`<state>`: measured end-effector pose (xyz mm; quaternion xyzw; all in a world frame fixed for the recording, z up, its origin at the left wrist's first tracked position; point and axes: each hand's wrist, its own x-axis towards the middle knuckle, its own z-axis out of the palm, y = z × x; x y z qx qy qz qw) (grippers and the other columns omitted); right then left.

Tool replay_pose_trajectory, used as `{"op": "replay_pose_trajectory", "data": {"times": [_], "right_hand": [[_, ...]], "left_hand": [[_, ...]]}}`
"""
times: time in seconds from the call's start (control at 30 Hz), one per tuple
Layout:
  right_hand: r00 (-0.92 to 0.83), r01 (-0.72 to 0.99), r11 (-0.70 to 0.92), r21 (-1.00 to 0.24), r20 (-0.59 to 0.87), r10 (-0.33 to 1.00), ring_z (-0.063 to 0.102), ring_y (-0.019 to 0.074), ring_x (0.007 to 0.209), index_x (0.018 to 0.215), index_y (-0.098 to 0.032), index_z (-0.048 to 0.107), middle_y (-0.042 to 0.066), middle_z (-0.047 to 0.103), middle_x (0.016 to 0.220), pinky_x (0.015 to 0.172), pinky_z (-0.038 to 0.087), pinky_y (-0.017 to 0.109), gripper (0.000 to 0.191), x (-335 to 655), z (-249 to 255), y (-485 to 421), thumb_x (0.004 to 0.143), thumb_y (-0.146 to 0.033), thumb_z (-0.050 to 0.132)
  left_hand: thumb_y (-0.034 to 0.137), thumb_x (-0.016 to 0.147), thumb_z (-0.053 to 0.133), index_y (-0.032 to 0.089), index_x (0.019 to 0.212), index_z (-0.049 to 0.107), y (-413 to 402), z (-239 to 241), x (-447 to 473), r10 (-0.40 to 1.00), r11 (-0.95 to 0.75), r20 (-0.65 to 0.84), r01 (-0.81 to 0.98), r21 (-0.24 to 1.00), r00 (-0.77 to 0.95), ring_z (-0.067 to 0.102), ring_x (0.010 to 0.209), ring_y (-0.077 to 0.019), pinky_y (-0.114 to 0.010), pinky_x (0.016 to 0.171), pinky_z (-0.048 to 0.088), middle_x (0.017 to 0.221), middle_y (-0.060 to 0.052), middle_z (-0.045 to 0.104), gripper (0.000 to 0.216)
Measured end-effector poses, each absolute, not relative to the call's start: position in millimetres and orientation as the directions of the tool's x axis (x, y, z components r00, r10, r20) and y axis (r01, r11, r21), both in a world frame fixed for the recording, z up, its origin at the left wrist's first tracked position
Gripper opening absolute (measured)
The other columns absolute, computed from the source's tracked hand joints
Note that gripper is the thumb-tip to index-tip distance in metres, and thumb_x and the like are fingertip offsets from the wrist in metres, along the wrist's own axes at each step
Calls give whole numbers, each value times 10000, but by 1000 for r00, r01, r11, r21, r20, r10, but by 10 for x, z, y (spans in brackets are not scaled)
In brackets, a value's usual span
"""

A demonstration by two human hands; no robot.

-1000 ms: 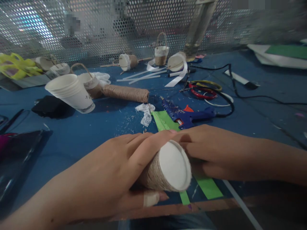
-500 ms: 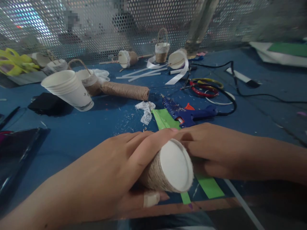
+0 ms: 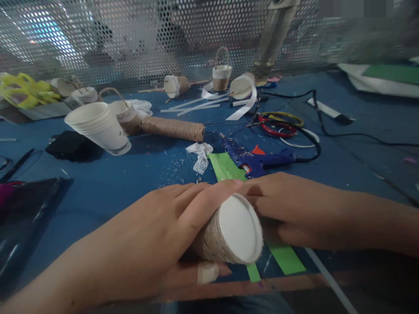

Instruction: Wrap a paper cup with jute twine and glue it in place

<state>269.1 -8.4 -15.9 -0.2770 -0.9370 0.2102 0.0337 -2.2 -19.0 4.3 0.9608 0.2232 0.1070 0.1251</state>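
Note:
A paper cup (image 3: 240, 229) wrapped in brown twine lies tilted, its white base facing me. My left hand (image 3: 157, 231) is closed around its side, thumb underneath, with a light bandage on one finger. My right hand (image 3: 281, 205) is closed against the far right side of the cup, its fingers meeting those of my left hand; its fingertips are hidden. Strips of green paper (image 3: 286, 257) lie under the hands. Just beyond is a blue glue gun (image 3: 258, 159) with glue strands on it, near a crumpled white scrap (image 3: 200, 156).
A twine roll (image 3: 173, 127), stacked white paper cups (image 3: 101, 126) and a black block (image 3: 70, 146) lie at the left. Small twine baskets (image 3: 221, 77) and glue sticks (image 3: 196, 105) are farther back. A black cord (image 3: 322, 117) crosses the right side, before a perforated metal screen (image 3: 137, 39).
The view has tipped slightly, so the table's things sit a little lower and to the right. Both hands keep their hold on the cup with hardly any movement.

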Motion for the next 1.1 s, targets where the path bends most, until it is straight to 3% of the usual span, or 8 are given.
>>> {"op": "replay_pose_trajectory", "data": {"times": [0.53, 1.1], "right_hand": [[-839, 512, 776, -369, -23, 543, 774, 251, 1001, 1092, -169, 803, 87, 813, 1152, 845, 616, 324, 177, 2692, -158, -100, 921, -144, 764], [-826, 536, 738, -410, -71, 560, 772, 275, 1045, 1124, -162, 796, 97, 807, 1187, 905, 616, 372, 206, 2688, -139, -105, 939, -127, 714]], "left_hand": [[447, 958, 799, 211, 1636, 239, -195, 35, -40, 486, -854, 109, 445, 268, 867, 709, 1337, -323, -427, 1103, 590, 1587, -151, 645, 911], [547, 990, 741, 165, 1610, 240, -209, 55, -18, 445, -889, 151, 415, 192, 883, 736, 1305, -296, -396, 1087, 604, 1540, -166, 687, 884]]}}
